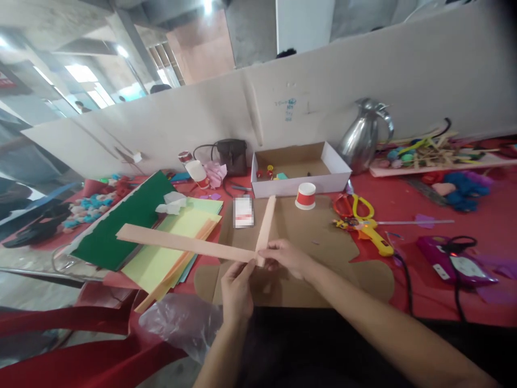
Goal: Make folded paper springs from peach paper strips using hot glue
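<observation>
Two pale pink flat strips meet at a corner above a brown cardboard sheet [323, 237]. The long strip [181, 241] runs out to the left; the short strip [265, 226] points away from me. My left hand [236, 291] pinches the long strip's near end from below. Where the strips join, my right hand [287, 257] grips the short strip's near end. Both strips are lifted off the red table.
A stack of green and yellow paper sheets [161, 242] lies left. Behind are a white open box [299, 170], a red-and-white paper cup [306, 195], scissors [351, 206], a yellow glue gun [374, 234], a steel jug [363, 140] and a purple device [456, 261] with cable.
</observation>
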### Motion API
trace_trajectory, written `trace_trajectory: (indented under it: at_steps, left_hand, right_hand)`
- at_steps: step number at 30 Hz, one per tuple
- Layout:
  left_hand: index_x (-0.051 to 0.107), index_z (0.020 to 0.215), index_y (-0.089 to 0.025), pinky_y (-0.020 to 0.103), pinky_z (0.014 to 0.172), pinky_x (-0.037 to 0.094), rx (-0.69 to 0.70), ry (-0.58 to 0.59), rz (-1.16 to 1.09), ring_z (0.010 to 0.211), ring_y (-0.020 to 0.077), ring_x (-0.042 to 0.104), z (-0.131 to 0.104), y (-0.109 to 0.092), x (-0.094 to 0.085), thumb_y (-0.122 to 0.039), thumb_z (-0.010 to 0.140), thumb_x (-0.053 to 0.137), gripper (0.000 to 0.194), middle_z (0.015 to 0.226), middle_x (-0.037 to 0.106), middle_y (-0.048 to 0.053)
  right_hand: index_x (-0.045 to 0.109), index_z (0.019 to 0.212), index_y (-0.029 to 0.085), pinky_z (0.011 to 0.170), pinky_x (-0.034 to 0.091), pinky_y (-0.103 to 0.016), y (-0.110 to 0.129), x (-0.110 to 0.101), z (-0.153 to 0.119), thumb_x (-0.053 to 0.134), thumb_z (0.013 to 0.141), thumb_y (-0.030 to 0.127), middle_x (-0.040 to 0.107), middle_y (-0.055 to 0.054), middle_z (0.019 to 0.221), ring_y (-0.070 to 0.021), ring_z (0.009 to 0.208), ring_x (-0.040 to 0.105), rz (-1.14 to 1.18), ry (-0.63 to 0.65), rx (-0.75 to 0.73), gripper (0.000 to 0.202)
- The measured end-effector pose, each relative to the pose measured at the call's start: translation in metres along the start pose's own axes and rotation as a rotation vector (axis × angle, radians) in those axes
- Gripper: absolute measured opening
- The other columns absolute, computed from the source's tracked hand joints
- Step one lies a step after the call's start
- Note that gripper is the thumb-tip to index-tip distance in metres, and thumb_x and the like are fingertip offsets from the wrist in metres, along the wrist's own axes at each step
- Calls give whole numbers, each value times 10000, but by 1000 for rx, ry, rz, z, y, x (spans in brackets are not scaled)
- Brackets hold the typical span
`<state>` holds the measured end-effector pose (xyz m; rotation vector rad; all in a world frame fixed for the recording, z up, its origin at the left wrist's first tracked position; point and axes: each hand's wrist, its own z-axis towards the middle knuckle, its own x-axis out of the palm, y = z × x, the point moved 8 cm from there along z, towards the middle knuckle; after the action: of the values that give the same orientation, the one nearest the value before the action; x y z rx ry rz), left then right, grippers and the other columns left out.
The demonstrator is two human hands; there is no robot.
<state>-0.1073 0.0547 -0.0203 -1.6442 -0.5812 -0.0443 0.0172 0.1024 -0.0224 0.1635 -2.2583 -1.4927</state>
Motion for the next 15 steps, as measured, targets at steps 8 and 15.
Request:
trace_trajectory:
  at_steps: [8,15]
  left_hand:
    - [748,832,-152,265,774,490,7,63,-38,790,153,647,17,17,38,-256,650,784,212,817,729,39]
    - [737,786,-126,231,687,475,-59,72,4,684,125,619,-16,7,27,-239,634,792,197,771,718,48]
  right_hand:
    - [699,758,125,530,444,-210,32,-36,9,745,672,425,635,-1,586,-94,529,558,-112,53,-189,315]
    - [672,753,168,566,474,-247,25,-18,-26,670,754,476,631,8,635,-120,573,569,-141,-27,-327,308]
